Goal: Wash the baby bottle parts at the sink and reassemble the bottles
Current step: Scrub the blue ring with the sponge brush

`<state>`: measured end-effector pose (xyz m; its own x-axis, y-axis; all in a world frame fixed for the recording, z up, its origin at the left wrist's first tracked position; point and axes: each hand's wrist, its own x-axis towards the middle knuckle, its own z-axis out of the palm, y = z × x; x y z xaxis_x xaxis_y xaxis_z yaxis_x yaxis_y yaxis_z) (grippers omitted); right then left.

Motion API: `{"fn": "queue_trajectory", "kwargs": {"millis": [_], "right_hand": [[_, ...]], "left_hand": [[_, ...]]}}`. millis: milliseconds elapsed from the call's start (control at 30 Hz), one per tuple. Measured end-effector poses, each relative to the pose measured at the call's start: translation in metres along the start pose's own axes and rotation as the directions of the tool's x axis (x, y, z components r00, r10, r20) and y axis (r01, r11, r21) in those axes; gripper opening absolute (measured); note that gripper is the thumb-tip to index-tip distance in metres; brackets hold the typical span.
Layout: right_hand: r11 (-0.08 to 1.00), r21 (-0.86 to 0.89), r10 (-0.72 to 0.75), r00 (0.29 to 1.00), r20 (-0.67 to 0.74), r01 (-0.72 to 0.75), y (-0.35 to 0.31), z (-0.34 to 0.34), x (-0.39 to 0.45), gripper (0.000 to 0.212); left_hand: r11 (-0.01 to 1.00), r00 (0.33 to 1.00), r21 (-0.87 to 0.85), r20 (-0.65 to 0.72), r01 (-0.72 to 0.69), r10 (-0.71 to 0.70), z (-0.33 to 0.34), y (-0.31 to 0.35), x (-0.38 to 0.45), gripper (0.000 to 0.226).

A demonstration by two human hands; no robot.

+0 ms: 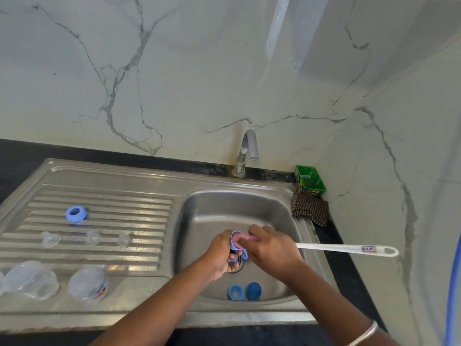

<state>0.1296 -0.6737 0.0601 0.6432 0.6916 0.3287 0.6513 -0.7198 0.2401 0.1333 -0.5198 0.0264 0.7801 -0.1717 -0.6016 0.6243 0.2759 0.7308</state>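
Over the steel sink basin (217,211), my left hand (220,253) grips a blue bottle collar ring (235,242). My right hand (270,247) holds a long white-handled bottle brush (349,248), its pink head pushed into the ring. A second blue ring (236,292) and a dark blue cap (253,291) lie at the basin's near side. On the ribbed drainboard (99,248) sit another blue ring (75,214), three clear teats (51,238) and clear bottles (87,283) lying at the near left.
A chrome tap (245,152) stands behind the basin; no water shows. A green tub (310,180) and a checked cloth (310,209) sit at the back right corner on the black counter. Marble wall rises behind and to the right.
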Motion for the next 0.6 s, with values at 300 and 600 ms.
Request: {"fn": "queue_trajectory", "kwargs": {"millis": [300, 600], "right_hand": [[0.974, -0.085, 0.213, 0.976, 0.048, -0.209, -0.021, 0.007, 0.005, 0.016], [0.114, 0.710, 0.537, 0.645, 0.544, -0.694, -0.024, 0.010, 0.006, 0.018]], "left_hand": [[0.996, 0.996, 0.021, -0.022, -0.087, 0.087, 0.005, 0.001, 0.007, 0.029], [0.982, 0.979, 0.086, -0.101, -0.171, 0.179, -0.012, -0.013, 0.014, 0.030]]}}
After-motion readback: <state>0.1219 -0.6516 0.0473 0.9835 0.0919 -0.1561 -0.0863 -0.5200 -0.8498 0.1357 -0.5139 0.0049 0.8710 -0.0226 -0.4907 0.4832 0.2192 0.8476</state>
